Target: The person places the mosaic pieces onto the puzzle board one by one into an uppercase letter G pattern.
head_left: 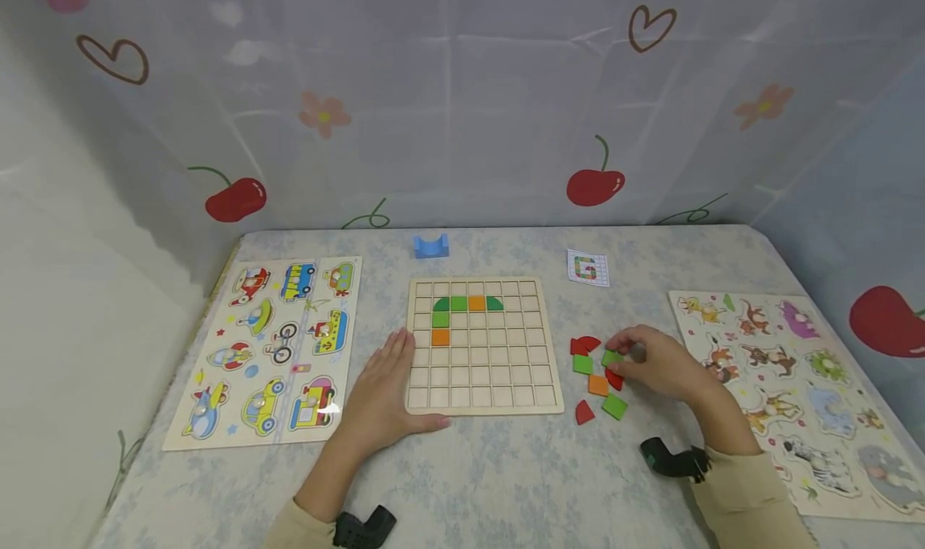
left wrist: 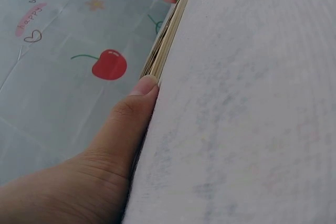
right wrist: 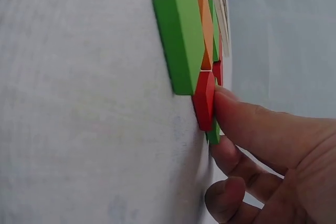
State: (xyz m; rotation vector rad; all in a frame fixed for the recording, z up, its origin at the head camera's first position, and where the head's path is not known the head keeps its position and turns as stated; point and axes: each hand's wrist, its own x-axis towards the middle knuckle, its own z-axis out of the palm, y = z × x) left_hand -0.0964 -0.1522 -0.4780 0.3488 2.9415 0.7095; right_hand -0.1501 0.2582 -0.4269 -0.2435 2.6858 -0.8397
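Note:
A wooden grid board lies in the middle of the table, with a few green and orange pieces set in its upper left cells. My left hand rests flat on the cloth, its thumb against the board's edge. To the right of the board lie several loose red, green and orange pieces. Over them my right hand pinches a green square piece that still sits on the table. In the right wrist view the thumb lies against a red piece, beside a green block.
A small card showing a G pattern and a blue block lie behind the board. A vehicle puzzle fills the left side, an animal puzzle the right. A cherry-print sheet walls the table.

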